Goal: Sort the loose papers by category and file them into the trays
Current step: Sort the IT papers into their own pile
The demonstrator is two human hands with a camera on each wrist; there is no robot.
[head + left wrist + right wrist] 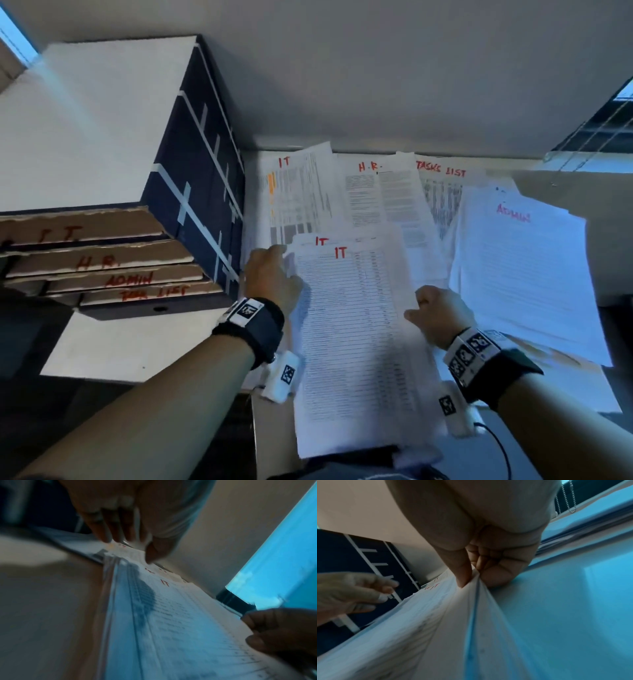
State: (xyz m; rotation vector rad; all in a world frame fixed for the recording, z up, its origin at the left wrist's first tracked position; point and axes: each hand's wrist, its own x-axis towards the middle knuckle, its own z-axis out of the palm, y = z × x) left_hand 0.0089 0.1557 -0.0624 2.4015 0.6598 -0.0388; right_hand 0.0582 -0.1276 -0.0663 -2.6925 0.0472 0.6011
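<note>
A thin stack of sheets marked IT (356,329) lies lower centre of the head view, on the desk (137,346). The right hand (436,317) pinches its right edge between thumb and curled fingers, as the right wrist view shows plainly. The left hand (274,275) rests at the stack's upper left corner with fingers extended and loose, touching the paper rather than gripping.

The sheets look light and floppy; they bow where pinched and would likely fan or slide apart, so holding both long edges seems wise.

The cardboard trays (102,263) stand at the left of the frame, labelled slots facing the person; the IT slot (82,226) is uppermost. Other piles, H.R. papers (376,195) and ADMIN papers (520,260), crowd the upper right, so the open room lies lower left, before the trays.
</note>
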